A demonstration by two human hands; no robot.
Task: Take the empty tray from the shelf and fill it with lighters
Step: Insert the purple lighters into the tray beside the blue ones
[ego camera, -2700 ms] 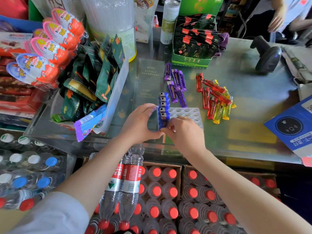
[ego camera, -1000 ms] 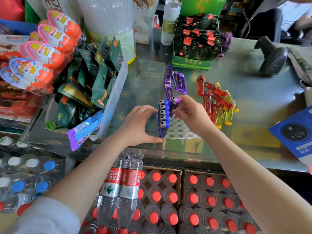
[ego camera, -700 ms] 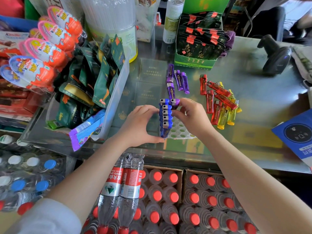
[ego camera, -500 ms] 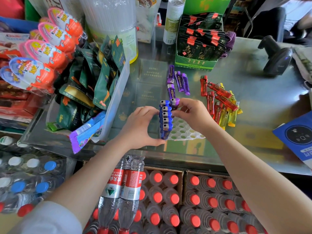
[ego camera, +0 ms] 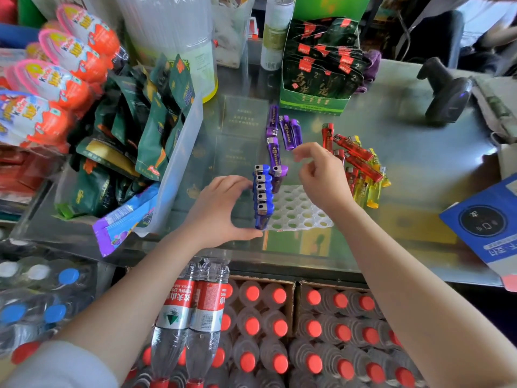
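Observation:
A white tray (ego camera: 299, 211) full of round holes lies on the glass counter. A row of blue lighters (ego camera: 263, 197) stands upright along its left edge, and one purple lighter (ego camera: 277, 177) stands in the second row at the far end. My left hand (ego camera: 221, 208) grips the tray's left side, thumb at the near corner. My right hand (ego camera: 321, 175) hovers above the tray's far right, fingers apart and holding nothing. Loose purple lighters (ego camera: 288, 131) lie beyond the tray. Red lighters (ego camera: 352, 155) and yellow lighters (ego camera: 369, 189) lie to its right.
A clear bin of green snack packets (ego camera: 145, 141) stands at the left. A green display box (ego camera: 321, 68) sits at the back, a barcode scanner (ego camera: 444, 93) at the far right, a blue card (ego camera: 486, 222) near the right edge. Bottled water fills boxes (ego camera: 265, 331) below the counter.
My right hand picked a purple lighter from the loose pile, stood it in the tray behind the blue row, then let go and lifted away to the right. My left hand stayed on the tray.

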